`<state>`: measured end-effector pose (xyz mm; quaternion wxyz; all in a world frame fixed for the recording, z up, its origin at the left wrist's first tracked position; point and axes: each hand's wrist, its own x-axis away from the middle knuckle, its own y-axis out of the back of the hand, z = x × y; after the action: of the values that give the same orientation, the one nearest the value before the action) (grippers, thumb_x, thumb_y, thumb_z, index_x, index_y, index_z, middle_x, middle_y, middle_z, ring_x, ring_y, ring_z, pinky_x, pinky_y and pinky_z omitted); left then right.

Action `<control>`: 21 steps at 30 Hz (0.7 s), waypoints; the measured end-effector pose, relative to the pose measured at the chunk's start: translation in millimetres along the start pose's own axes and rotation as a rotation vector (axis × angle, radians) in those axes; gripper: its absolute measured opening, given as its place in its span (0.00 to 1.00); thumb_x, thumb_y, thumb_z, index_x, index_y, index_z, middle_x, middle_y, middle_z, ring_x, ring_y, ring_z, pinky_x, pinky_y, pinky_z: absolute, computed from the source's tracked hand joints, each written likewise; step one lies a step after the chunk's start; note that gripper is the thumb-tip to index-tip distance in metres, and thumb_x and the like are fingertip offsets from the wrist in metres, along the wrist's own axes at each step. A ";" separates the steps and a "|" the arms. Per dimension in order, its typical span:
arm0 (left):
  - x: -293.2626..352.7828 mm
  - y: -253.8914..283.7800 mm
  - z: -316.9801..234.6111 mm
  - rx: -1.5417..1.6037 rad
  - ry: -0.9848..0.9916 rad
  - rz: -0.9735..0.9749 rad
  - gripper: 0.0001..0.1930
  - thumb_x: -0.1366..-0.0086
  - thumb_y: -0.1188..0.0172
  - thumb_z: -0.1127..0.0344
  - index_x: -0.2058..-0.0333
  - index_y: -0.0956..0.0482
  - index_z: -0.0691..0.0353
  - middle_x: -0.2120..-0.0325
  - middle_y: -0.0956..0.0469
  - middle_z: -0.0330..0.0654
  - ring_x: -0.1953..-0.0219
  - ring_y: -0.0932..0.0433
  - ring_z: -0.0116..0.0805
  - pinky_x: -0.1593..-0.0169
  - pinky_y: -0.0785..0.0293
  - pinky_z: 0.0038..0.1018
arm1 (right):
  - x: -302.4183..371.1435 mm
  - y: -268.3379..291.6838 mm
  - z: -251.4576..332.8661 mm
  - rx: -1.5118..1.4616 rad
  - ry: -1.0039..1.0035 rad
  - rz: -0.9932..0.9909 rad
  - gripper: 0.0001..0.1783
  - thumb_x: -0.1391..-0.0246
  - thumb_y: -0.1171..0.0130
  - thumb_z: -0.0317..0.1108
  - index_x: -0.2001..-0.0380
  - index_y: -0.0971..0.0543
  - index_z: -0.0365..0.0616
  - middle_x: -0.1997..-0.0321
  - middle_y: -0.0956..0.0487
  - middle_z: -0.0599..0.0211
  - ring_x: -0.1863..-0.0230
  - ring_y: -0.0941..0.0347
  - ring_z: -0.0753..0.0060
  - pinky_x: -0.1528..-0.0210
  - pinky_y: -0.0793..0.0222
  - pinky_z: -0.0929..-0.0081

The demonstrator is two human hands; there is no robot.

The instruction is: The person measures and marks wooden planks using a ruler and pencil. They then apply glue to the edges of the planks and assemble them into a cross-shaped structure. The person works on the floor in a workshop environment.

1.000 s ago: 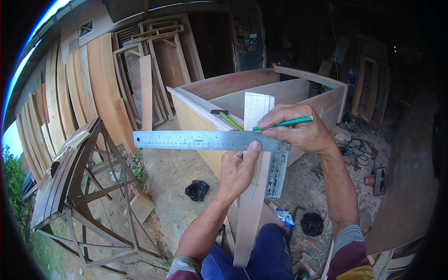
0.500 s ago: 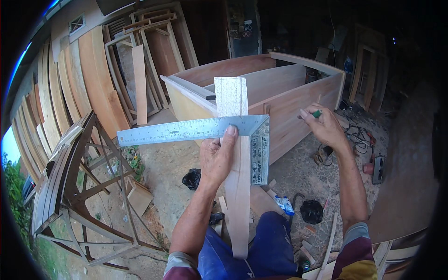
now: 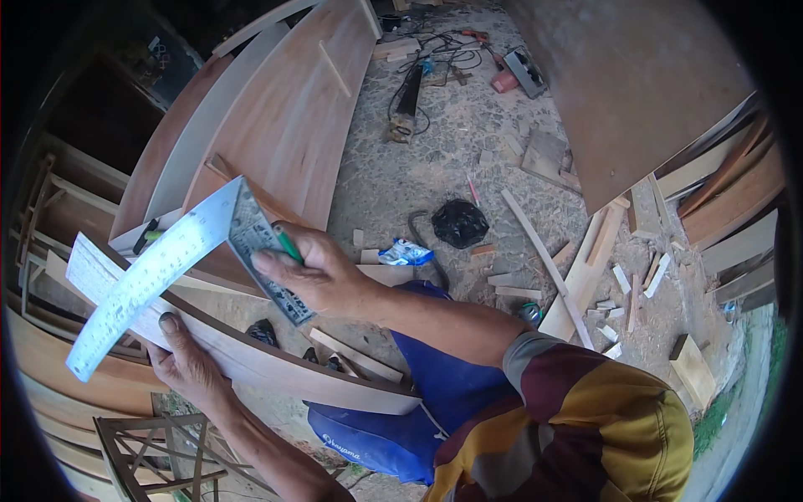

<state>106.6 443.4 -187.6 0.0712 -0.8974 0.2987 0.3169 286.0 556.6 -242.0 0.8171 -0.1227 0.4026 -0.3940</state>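
Observation:
A long pale wooden board (image 3: 276,368) slants from the left towards my lap. My left hand (image 3: 188,364) is closed around its left part, thumb on top. Across the board lies the silver blade of a try square (image 3: 159,276). My right hand (image 3: 314,272) grips the square's thick metal stock, which sits beyond the board's far edge. A green pencil-like marker (image 3: 288,243) is also tucked in that hand, between thumb and fingers. The blade's far end sticks out past the near side of the board, close to my left hand.
A large wooden cabinet body (image 3: 284,117) stands beyond my hands. Across the floor are a handsaw (image 3: 406,105), a power tool (image 3: 524,75) with cords, a black plastic bag (image 3: 460,222), a blue-white packet (image 3: 406,253) and wood strips (image 3: 548,268). A brown sheet (image 3: 627,100) leans at right.
My view has turned right. My right hand has come from the side to grip the square's stock, keeping the green marker. My left thumb has left the blade and now presses the board.

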 end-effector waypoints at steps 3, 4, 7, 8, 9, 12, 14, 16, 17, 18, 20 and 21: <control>-2.5 22.4 -6.7 -0.119 0.051 -0.160 0.31 0.32 0.37 0.47 0.47 0.24 0.74 0.53 0.22 0.47 0.54 0.25 0.32 0.46 0.31 0.29 | 53.5 88.4 -10.5 -0.109 -0.192 -0.426 0.10 0.32 0.44 0.43 0.62 0.24 0.50 0.72 0.26 0.83 0.74 0.32 0.92 0.76 0.38 0.86; -10.7 38.6 -1.6 -0.115 0.028 -0.204 0.33 0.32 0.38 0.46 0.44 0.26 0.74 0.49 0.23 0.51 0.51 0.25 0.35 0.43 0.31 0.31 | 78.2 134.2 -12.9 -0.123 -0.257 -0.537 0.10 0.33 0.43 0.46 0.63 0.23 0.54 0.72 0.24 0.83 0.77 0.32 0.91 0.81 0.43 0.86; -22.0 76.1 -19.3 -0.262 0.091 -0.460 0.37 0.33 0.40 0.42 0.38 0.29 0.71 0.41 0.26 0.54 0.44 0.25 0.42 0.40 0.29 0.33 | 164.1 245.7 -14.1 -0.035 -0.457 -0.973 0.13 0.39 0.37 0.51 0.67 0.24 0.57 0.75 0.24 0.83 0.80 0.33 0.88 0.82 0.48 0.85; -23.4 80.4 -23.8 -0.273 0.120 -0.568 0.38 0.33 0.40 0.42 0.37 0.30 0.69 0.39 0.28 0.55 0.42 0.26 0.43 0.40 0.28 0.35 | 210.5 287.2 -16.4 0.007 -0.505 -1.023 0.13 0.40 0.35 0.51 0.64 0.24 0.59 0.72 0.24 0.84 0.76 0.31 0.88 0.81 0.47 0.83; -40.3 124.3 -9.8 -0.303 0.155 -0.543 0.38 0.34 0.39 0.43 0.37 0.31 0.71 0.39 0.29 0.55 0.42 0.26 0.44 0.38 0.28 0.37 | 256.8 320.8 -14.8 0.033 -0.552 -1.072 0.13 0.41 0.34 0.50 0.62 0.25 0.60 0.69 0.23 0.86 0.73 0.29 0.88 0.80 0.46 0.80; -28.2 128.1 -10.0 -0.122 0.045 -0.657 0.35 0.30 0.42 0.48 0.37 0.33 0.73 0.38 0.30 0.53 0.41 0.26 0.44 0.36 0.30 0.41 | 340.9 339.4 1.6 0.114 -0.680 -1.265 0.13 0.39 0.36 0.51 0.58 0.25 0.61 0.67 0.23 0.82 0.69 0.27 0.82 0.76 0.42 0.76; -23.5 138.7 10.3 -0.003 0.038 -0.653 0.31 0.25 0.49 0.51 0.36 0.36 0.72 0.37 0.31 0.52 0.39 0.28 0.44 0.33 0.33 0.42 | 393.3 350.8 3.8 0.111 -0.690 -1.378 0.14 0.38 0.38 0.52 0.57 0.25 0.60 0.65 0.23 0.79 0.65 0.27 0.78 0.73 0.40 0.74; -5.1 124.1 37.5 0.086 0.129 -0.676 0.30 0.24 0.52 0.51 0.35 0.37 0.71 0.37 0.31 0.52 0.38 0.29 0.44 0.32 0.35 0.41 | 452.9 377.7 -6.1 0.114 -0.735 -1.405 0.16 0.37 0.40 0.54 0.56 0.25 0.59 0.64 0.23 0.78 0.62 0.27 0.76 0.70 0.39 0.72; 5.5 120.1 47.0 0.125 0.159 -0.695 0.30 0.24 0.53 0.51 0.34 0.38 0.71 0.37 0.31 0.53 0.37 0.30 0.44 0.31 0.36 0.41 | 460.0 374.1 -8.5 0.127 -0.773 -1.441 0.17 0.37 0.41 0.55 0.56 0.25 0.59 0.64 0.23 0.78 0.62 0.27 0.76 0.69 0.39 0.72; 15.7 118.2 58.5 0.104 0.159 -0.672 0.30 0.23 0.55 0.51 0.34 0.38 0.70 0.37 0.32 0.52 0.36 0.31 0.44 0.31 0.37 0.41 | 465.2 371.1 -9.6 0.140 -0.808 -1.475 0.18 0.37 0.42 0.56 0.55 0.25 0.58 0.64 0.23 0.78 0.61 0.28 0.76 0.68 0.39 0.72; 34.3 108.8 80.2 0.047 0.167 -0.664 0.29 0.23 0.57 0.51 0.34 0.39 0.69 0.35 0.34 0.52 0.35 0.32 0.45 0.30 0.38 0.42 | 463.4 350.5 -6.3 0.195 -0.869 -1.556 0.22 0.38 0.43 0.60 0.53 0.24 0.56 0.60 0.22 0.78 0.58 0.28 0.78 0.67 0.41 0.72; 48.7 93.0 79.6 0.058 0.192 -0.695 0.30 0.23 0.57 0.51 0.34 0.39 0.69 0.35 0.34 0.52 0.36 0.32 0.46 0.31 0.38 0.43 | 457.8 343.7 0.5 0.251 -0.953 -1.534 0.23 0.38 0.43 0.60 0.53 0.24 0.55 0.60 0.21 0.77 0.60 0.27 0.77 0.68 0.42 0.72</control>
<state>40.9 369.3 -274.4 0.1719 -0.9686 -0.0099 0.1795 641.0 443.2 -676.6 0.4182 -0.4170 -0.2155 -0.7777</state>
